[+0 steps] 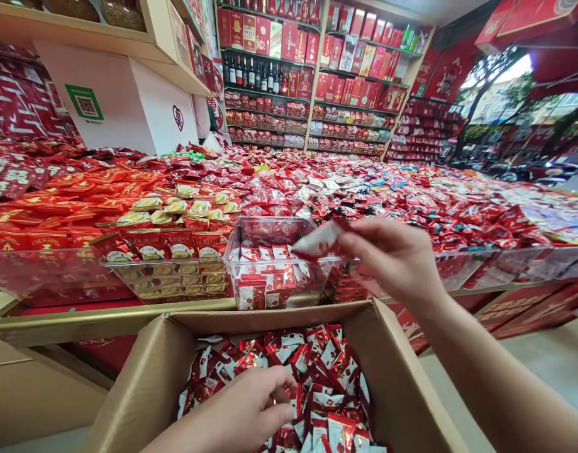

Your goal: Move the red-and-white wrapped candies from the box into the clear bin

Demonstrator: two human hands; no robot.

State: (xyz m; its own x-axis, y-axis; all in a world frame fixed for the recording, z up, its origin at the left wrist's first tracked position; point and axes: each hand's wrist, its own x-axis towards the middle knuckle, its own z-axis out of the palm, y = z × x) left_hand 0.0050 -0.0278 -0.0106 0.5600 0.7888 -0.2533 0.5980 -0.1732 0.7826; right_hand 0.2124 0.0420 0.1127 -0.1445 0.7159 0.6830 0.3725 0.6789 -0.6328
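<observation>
My right hand (395, 258) pinches a small red-and-white candy packet (321, 241) between thumb and fingers. It holds the packet above the right side of a clear plastic bin (289, 228). Inside that bin, matching packets (265, 277) stand in rows. Below, my left hand (258, 399) reaches into an open cardboard box (414, 384). Its thumb and forefinger are apart, close to the loose red-and-white packets (336, 393) heaped there. Whether the left fingertips touch a packet is unclear, and its other fingers are partly hidden.
Durian-labelled packets (180, 242) fill the neighbouring bin on the left, beside orange-red packets (48, 236). A wide candy display (411, 201) stretches behind and right. A gold-coloured rail (114, 321) runs along the counter front. Shelves (312, 82) of boxes and bottles stand behind.
</observation>
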